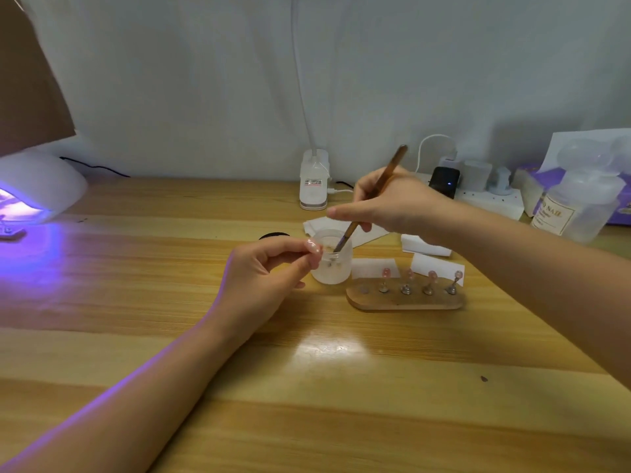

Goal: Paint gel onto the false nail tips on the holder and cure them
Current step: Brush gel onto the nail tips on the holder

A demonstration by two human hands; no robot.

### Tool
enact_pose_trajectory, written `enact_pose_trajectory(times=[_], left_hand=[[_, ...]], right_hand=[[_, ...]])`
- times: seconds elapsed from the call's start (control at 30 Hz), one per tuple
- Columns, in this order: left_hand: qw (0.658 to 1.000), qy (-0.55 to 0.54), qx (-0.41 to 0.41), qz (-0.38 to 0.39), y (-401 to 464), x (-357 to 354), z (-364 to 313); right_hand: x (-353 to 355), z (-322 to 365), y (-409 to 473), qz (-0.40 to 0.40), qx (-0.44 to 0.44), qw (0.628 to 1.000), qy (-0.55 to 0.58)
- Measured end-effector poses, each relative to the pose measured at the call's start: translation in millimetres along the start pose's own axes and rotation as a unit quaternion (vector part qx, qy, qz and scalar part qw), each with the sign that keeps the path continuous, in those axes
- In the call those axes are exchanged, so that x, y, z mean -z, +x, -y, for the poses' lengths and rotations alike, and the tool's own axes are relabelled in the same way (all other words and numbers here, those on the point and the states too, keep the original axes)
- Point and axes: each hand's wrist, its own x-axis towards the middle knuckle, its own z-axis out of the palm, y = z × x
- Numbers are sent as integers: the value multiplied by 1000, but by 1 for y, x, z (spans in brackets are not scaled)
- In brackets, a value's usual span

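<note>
My right hand (392,203) grips the brush (370,199), its bristles dipped in the frosted glass cup (333,268). My left hand (266,271) pinches one nail tip (311,246) beside the cup; four tips wait on the wooden holder (406,298). I judge I'm rinsing the brush; next it needs gel, a steady stroke, then the lit curing lamp (37,189).

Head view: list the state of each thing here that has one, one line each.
Curing lamp: on, glowing purple.
Frosted jar: open, brush tip inside.
Brush: held by right hand, dipped in jar.
Left hand: pinching a nail tip.
Holder: four tips standing, leftmost spot bare.
Black charger: blue light on.
</note>
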Motion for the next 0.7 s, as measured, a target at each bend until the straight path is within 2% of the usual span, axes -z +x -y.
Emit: enact_pose_trajectory(times=[0.1, 0.27, 0.7], left_hand=[[1000, -9, -5, -18, 1, 1, 0], [1000, 2, -8, -21, 1, 1, -1], [1000, 14, -15, -16, 1, 1, -1]], right_hand=[[-6, 2, 8, 24, 5, 999, -45], [-11, 5, 15, 61, 4, 997, -53], [-17, 2, 16, 36, -2, 998, -47]])
